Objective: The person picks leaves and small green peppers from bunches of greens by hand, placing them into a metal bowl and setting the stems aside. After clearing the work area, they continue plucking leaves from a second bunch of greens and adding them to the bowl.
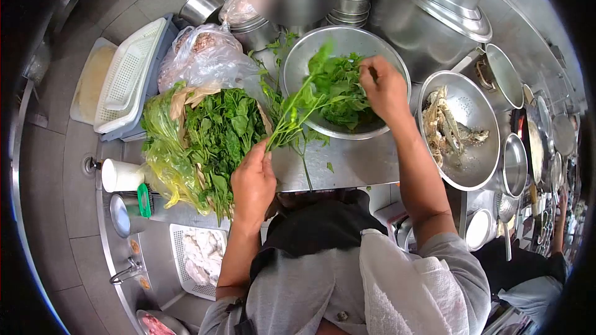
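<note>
My left hand (253, 183) is closed around the lower stems of a sprig of leafy greens (298, 108), which leans up and over the rim of a large steel bowl (302, 56). Loose green leaves (347, 77) lie inside the bowl. Over its right side hangs my right hand (383, 90), its fingers curled into a pinch; anything between the fingertips is too hidden to name. A big heap of leafy greens (226, 127) in paper and yellow plastic (164, 170) lies left of my left hand. Several sprigs and bits of leaf are on the steel counter (366, 158).
Right of the bowl stands a steel colander (487, 164) with fish bones (442, 124). A large lidded pot (416, 31) is behind it. White baskets (127, 80), a plastic bag (208, 56) and a sink basket of pale meat (202, 254) are left. Another person's sleeve (534, 298) shows far right.
</note>
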The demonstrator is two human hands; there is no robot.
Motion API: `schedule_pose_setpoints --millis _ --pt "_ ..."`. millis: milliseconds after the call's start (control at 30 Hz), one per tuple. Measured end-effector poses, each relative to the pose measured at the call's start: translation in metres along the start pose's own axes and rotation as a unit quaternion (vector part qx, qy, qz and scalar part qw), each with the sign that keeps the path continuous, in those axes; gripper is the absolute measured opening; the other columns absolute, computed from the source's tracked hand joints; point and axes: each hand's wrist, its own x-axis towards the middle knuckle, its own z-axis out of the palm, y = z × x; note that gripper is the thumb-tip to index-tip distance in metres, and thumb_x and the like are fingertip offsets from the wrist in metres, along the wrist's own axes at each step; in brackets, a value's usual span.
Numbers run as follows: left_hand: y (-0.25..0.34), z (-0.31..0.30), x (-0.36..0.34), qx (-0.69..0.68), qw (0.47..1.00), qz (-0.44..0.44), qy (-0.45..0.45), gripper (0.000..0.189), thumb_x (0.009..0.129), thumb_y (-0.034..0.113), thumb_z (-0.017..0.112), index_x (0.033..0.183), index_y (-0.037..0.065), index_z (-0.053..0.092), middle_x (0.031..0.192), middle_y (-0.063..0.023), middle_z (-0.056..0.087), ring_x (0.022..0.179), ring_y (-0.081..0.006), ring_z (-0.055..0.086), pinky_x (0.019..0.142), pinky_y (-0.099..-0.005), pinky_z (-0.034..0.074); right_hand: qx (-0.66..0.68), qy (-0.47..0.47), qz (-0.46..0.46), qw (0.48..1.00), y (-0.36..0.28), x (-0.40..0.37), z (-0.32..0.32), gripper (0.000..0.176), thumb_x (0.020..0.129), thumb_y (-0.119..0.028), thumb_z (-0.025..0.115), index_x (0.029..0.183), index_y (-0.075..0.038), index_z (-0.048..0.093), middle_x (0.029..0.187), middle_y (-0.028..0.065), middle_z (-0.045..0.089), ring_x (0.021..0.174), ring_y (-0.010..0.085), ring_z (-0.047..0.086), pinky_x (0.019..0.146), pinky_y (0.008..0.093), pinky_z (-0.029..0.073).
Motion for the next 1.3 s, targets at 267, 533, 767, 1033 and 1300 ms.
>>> schedule_pose_setpoints --millis 267,533,767,1033,1300 --pt "0.005 -0.005 0.005 0.058 0.995 0.079 0.032 0.034 0.090 0.002 0.065 0.121 0.014 0.070 0.086 -0.0128 0.065 0.073 -0.0342 0.067 0.066 -0.0428 0.055 0.047 -0.094 -0.212 0.972 -0.055 -0.009 -0.027 0.018 0.088 -0.017 0.070 0.102 -0.007 0.073 0.100 0.0104 0.071 0.099 0.0321 0.065 0.088 0.0443 0.051" --pt "0.005 -0.010 0.005 0.047 0.995 0.077 0.040 0.037 0.089 0.001 0.065 0.123 0.015 0.071 0.083 -0.0122 0.062 0.070 -0.0329 0.065 0.064 -0.0416 0.054 -0.001 -0.129 -0.212 0.969 -0.051 -0.015 -0.017 0.020 0.083 -0.018 0.076 0.100 -0.008 0.074 0.099 0.0090 0.069 0.098 0.0305 0.064 0.086 0.0431 0.050" --pt "0.005 -0.016 0.002 0.046 0.996 0.078 0.025 0.036 0.092 0.001 0.066 0.125 0.014 0.071 0.081 -0.0142 0.059 0.067 -0.0309 0.060 0.063 -0.0390 0.051 -0.134 -0.021 -0.331 0.934 -0.059 0.008 -0.022 0.020 0.081 -0.015 0.075 0.101 -0.014 0.076 0.116 0.0041 0.068 0.116 0.0273 0.060 0.096 0.0430 0.045" --pt "0.008 -0.023 -0.001 0.033 0.996 0.077 0.015 0.035 0.093 0.000 0.065 0.126 0.013 0.070 0.080 -0.0147 0.055 0.066 -0.0297 0.056 0.064 -0.0366 0.049 -0.150 -0.047 -0.325 0.932 -0.031 0.009 -0.003 0.016 0.083 -0.015 0.073 0.098 -0.012 0.074 0.119 0.0025 0.069 0.118 0.0243 0.060 0.098 0.0425 0.044" --pt "0.012 -0.011 0.001 -0.013 0.996 0.082 -0.018 0.035 0.092 0.002 0.067 0.125 0.014 0.071 0.082 -0.0141 0.063 0.068 -0.0311 0.063 0.065 -0.0394 0.052 0.038 -0.026 -0.074 0.996 -0.002 0.004 0.012 0.021 0.087 -0.010 0.065 0.107 -0.006 0.073 0.100 0.0101 0.074 0.102 0.0295 0.068 0.090 0.0407 0.051"
